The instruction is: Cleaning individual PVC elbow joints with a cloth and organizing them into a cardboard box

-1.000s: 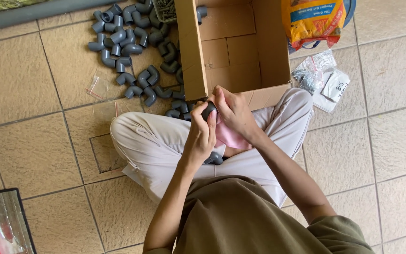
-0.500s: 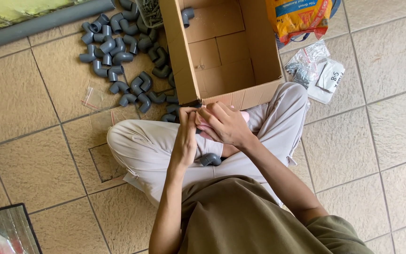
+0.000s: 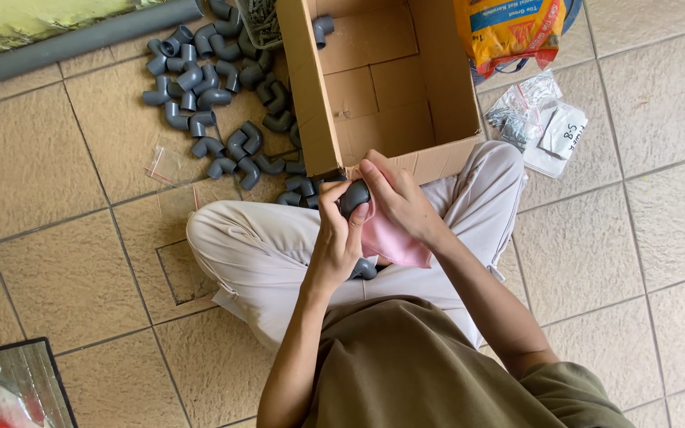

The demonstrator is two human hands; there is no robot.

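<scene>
Person: sits cross-legged on the tiled floor (image 3: 33,158), seen from above, both hands raised over the lap.
Left hand (image 3: 336,238): fingers curled tight around a grey pipe elbow (image 3: 353,196), thumb pressed along its side.
Right hand (image 3: 400,202): closed over a pink cloth (image 3: 390,238), fingertips pushing the cloth against the elbow's far side.
Pipe elbow: held between the two hands just in front of the near edge of the cardboard box (image 3: 382,87), above the crossed legs. Only its rounded bend shows; its upper end points toward the box, while the other end is hidden by the fingers, so the full axis cannot be told.
Pink cloth: hangs from the right hand down onto the lap, touching the elbow.
Cardboard box: open, standing on the floor ahead of the knees, one grey elbow lying at its far inner corner.
Loose elbows (image 3: 208,87): a heap of grey fittings spread on the floor left of the box, openings facing all ways.
Pipe (image 3: 81,40): long grey tube lying along the floor's far left edge.
Plastic bags (image 3: 537,119): small clear ones on the floor right of the box, beside an orange sack (image 3: 509,32).
</scene>
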